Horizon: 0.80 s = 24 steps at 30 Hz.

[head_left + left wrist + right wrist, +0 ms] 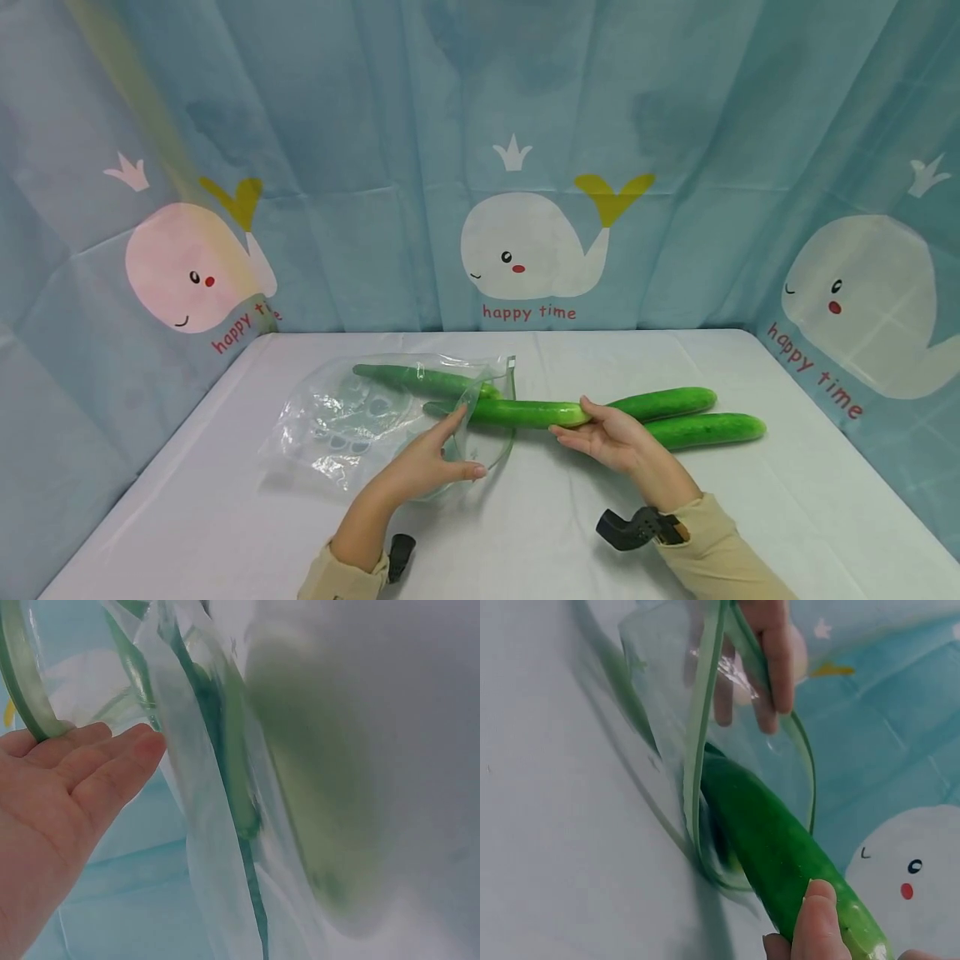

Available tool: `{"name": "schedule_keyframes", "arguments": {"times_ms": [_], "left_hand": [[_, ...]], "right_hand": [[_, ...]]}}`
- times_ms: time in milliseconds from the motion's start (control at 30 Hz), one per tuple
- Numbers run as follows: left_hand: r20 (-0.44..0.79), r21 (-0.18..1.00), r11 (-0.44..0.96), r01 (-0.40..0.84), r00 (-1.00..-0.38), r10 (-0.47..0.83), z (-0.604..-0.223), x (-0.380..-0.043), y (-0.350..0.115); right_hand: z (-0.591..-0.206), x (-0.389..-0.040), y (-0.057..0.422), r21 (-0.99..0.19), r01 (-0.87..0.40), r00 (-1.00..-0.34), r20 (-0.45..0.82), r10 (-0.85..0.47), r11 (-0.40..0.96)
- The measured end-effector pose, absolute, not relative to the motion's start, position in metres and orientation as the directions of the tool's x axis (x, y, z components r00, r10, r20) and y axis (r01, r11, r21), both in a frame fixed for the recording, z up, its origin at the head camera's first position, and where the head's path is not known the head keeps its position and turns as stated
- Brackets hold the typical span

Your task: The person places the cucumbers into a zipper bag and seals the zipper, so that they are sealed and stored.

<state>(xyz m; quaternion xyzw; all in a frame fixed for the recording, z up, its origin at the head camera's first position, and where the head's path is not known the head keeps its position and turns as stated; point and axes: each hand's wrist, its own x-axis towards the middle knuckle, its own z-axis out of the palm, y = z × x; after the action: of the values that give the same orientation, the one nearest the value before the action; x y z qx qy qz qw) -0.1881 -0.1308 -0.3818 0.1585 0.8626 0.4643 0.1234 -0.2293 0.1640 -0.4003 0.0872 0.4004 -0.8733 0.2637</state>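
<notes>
A clear plastic zip bag [318, 437] with a green-edged mouth lies on its side, its mouth facing right. One cucumber [420, 381] is inside it. My right hand [618, 442] grips a second cucumber [536, 413] by its right end, fingers and thumb around it. That cucumber's far end passes through the mouth into the bag, as the right wrist view also shows. My left hand [420, 471] is at the bag's mouth, thumb spread away from the fingers. Its fingers, nearly straight, touch the green rim [26, 690] in the left wrist view.
Two more cucumbers, an upper one [667, 403] and a lower one [708, 430], lie on the white tablecloth [810, 517] right of the bag, partly behind my right hand. A blue whale-print curtain [360, 267] surrounds the table's back and sides.
</notes>
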Motion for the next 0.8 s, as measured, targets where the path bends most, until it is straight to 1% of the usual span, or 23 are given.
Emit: {"name": "schedule_keyframes", "arguments": {"times_ms": [233, 400, 800], "left_hand": [[-0.072, 0.842, 0.518, 0.152, -0.919, 0.387, -0.382, -0.188, -0.13], [-0.074, 0.849, 0.508, 0.145, -0.92, 0.386, -0.382, -0.188, -0.129], [-0.039, 0.867, 0.469, 0.167, -0.916, 0.399, -0.384, -0.192, -0.127]], "right_hand": [[-0.402, -0.229, 0.157, -0.652, 0.529, -0.848, -0.375, -0.375, -0.543], [-0.401, -0.23, 0.152, -0.639, 0.549, -0.835, -0.385, -0.394, -0.539], [-0.402, -0.233, 0.135, -0.686, 0.546, -0.835, -0.4, -0.378, -0.48]]}}
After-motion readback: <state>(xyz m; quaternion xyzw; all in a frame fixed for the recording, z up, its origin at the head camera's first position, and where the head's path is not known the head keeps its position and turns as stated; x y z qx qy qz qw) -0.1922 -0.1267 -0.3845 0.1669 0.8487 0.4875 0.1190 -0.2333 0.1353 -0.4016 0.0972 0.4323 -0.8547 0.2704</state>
